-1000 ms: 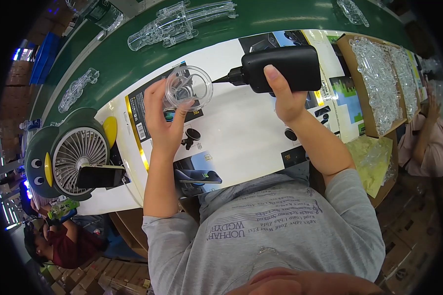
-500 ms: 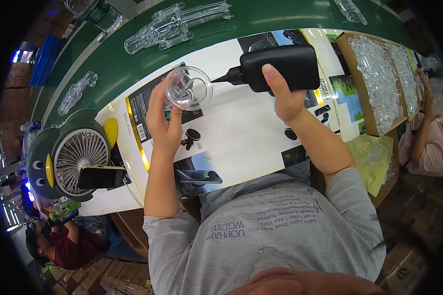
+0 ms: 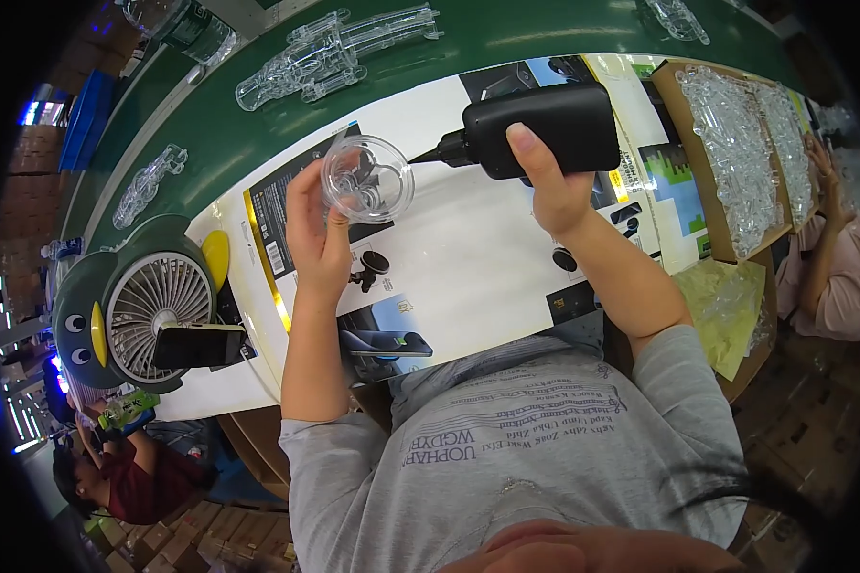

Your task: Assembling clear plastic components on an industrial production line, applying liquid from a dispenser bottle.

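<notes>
My left hand (image 3: 317,224) grips a clear, round, cup-like plastic piece (image 3: 392,179) by its left side, with its open-looking rim facing up. Some curved clear shapes show inside it. In my right hand (image 3: 556,186) is a black squeeze bottle (image 3: 545,124), lying on its side with the thumb on top. The bottle's thin pointed nozzle (image 3: 430,155) reaches the right rim of the round piece; whether it touches is hard to tell. Both things are held above a white printed sheet (image 3: 459,248).
Clear plastic assemblies (image 3: 330,57) lie on the green table (image 3: 229,143). A cardboard box (image 3: 702,181) of clear parts stands at right, near another person (image 3: 827,267). At left are a green fan (image 3: 158,296) and a phone (image 3: 198,347). Another person (image 3: 143,477) sits lower left.
The round piece has turned and shifted slightly down and right in my left hand. The black bottle has barely moved left. At right, the other person's hand has shifted a little.
</notes>
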`<action>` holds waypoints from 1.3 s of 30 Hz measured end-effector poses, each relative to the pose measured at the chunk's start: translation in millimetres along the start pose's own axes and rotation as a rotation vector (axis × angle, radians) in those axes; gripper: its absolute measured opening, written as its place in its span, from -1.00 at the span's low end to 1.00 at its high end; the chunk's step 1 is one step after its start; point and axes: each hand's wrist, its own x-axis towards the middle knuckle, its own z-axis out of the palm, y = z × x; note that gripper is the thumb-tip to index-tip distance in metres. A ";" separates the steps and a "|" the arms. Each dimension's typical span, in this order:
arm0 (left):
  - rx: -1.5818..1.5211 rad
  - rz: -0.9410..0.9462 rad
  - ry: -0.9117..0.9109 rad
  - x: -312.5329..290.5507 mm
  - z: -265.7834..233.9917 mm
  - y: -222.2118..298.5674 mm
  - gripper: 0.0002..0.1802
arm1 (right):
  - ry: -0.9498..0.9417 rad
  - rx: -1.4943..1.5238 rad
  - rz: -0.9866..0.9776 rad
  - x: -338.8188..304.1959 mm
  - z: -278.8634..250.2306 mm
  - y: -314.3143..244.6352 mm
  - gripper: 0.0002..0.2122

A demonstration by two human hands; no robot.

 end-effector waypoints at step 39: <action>-0.605 -0.427 -0.443 6.0 -30.6 10.7 -0.64 | -0.123 0.166 0.160 -2.5 -6.4 -3.5 -0.84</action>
